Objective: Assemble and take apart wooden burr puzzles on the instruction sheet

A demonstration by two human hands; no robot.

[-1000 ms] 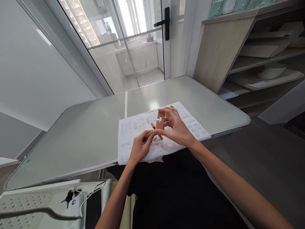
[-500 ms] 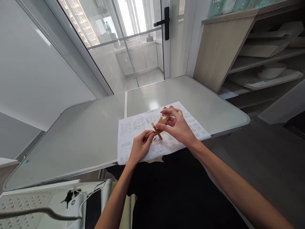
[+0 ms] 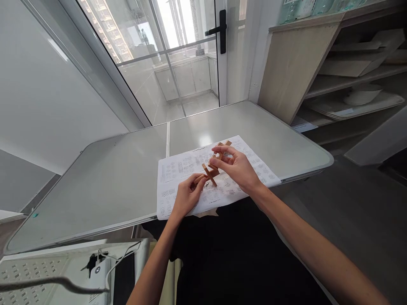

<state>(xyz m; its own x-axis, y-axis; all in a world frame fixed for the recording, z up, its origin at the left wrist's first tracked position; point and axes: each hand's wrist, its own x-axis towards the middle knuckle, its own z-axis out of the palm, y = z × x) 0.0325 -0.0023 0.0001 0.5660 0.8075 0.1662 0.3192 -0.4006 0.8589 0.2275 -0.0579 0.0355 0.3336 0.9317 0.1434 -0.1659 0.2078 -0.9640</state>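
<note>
2+ crossed wood sticks [image 3: 210,175] pinched in L hand [image 3: 187,194], over printed sheet [image 3: 171,178], near edge of table [image 3: 127,169]. R hand [image 3: 237,166], at L's 2 o'clock, grips wood block [image 3: 220,155] betw. thumb & fingers; touching sticks? Can't tell. More wood pcs. [image 3: 228,143] at block's 1 o'clock. Best: brace L, turn block w/ fingertips, don't force.

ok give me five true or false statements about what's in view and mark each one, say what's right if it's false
1. The left hand and right hand both grip wooden pieces. True.
2. The printed sheet lies on the floor. False: it lies on the table.
3. The door handle is black. True.
4. The bottles stand on the table. False: they stand atop the shelf unit.
5. The wooden pieces are held above the printed sheet. True.
</note>
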